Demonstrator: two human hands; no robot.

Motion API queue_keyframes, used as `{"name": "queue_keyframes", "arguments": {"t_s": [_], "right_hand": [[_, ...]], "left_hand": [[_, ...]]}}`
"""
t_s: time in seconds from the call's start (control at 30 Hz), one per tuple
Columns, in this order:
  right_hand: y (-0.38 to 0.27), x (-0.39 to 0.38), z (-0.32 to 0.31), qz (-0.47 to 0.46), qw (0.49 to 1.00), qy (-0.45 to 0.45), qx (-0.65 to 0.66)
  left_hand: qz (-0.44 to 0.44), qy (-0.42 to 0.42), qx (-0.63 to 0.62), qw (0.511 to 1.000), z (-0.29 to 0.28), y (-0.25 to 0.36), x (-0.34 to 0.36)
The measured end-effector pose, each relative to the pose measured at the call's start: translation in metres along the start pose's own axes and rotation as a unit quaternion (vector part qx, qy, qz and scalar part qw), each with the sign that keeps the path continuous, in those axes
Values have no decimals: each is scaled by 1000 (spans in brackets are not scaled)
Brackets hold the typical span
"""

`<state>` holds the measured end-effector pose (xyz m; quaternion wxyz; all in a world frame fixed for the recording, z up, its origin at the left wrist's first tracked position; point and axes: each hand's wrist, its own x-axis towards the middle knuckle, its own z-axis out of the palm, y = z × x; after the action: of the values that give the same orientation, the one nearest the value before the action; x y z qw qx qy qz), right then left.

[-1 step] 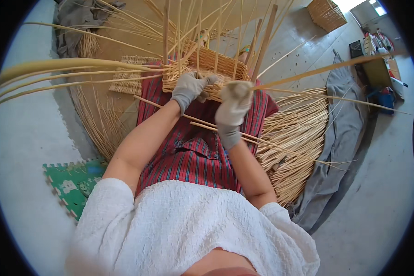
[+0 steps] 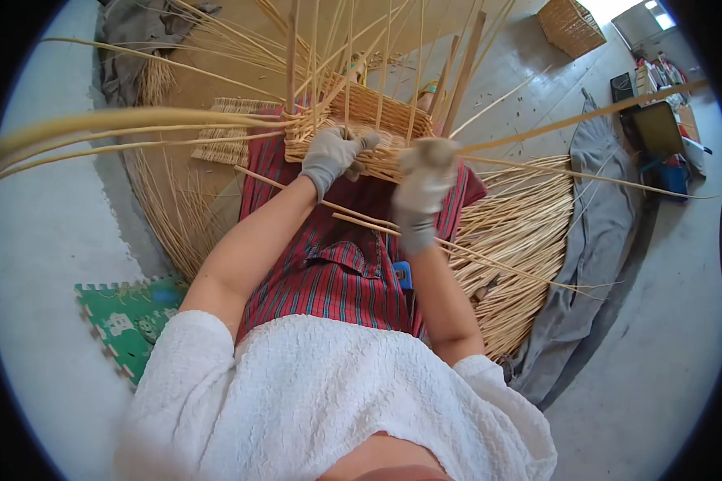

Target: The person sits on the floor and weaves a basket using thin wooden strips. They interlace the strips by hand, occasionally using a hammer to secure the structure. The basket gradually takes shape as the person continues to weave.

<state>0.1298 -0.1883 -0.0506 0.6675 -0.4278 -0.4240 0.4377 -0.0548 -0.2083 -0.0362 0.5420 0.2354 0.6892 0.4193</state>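
Observation:
A partly woven wicker basket (image 2: 381, 108) rests at the far end of my lap, with upright rods rising from its walls. My left hand (image 2: 333, 158), in a grey-white work glove, is closed on the near wall of the basket. Blurred by motion, my gloved right hand (image 2: 425, 184) is just right of the basket's near corner. Its fingers are closed around a long willow rod (image 2: 537, 136) that stretches off to the right. A striped red apron (image 2: 329, 297) covers my legs; loose rods (image 2: 473, 256) lie across it.
A big bundle of peeled rods (image 2: 521, 240) lies to my right beside a grey cloth (image 2: 606, 200). Several long rods (image 2: 176, 127) jut out leftward from the basket. A green foam mat (image 2: 128, 321) is at lower left. A finished basket (image 2: 571, 28) stands at far right.
My right hand has moved a little to the right with the rod, away from the basket. A blue object on the lap beside my right forearm has come into sight. The left hand stays nearly still.

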Motion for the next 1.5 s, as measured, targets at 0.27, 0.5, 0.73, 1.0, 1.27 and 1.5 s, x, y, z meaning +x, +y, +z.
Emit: {"name": "queue_keyframes", "arguments": {"t_s": [0.27, 0.5, 0.73, 1.0, 1.27, 1.5], "right_hand": [[-76, 70, -61, 121, 983, -111, -87], [-51, 179, 43, -140, 819, -243, -501], [-19, 229, -76, 119, 724, -341, -588], [-61, 45, -25, -346, 606, -359, -619], [-6, 23, -23, -333, 626, -306, -636], [-9, 14, -16, -353, 649, -269, -617]], "left_hand": [[37, -181, 3, 983, 65, 37, -22], [-2, -139, 198, 970, 92, 51, -7], [27, -138, 147, 979, 83, 32, 3], [429, 59, 641, 634, 18, 8, -43], [370, -61, 557, 741, 11, 8, -4], [399, 25, 547, 735, 15, -7, -2]]}}
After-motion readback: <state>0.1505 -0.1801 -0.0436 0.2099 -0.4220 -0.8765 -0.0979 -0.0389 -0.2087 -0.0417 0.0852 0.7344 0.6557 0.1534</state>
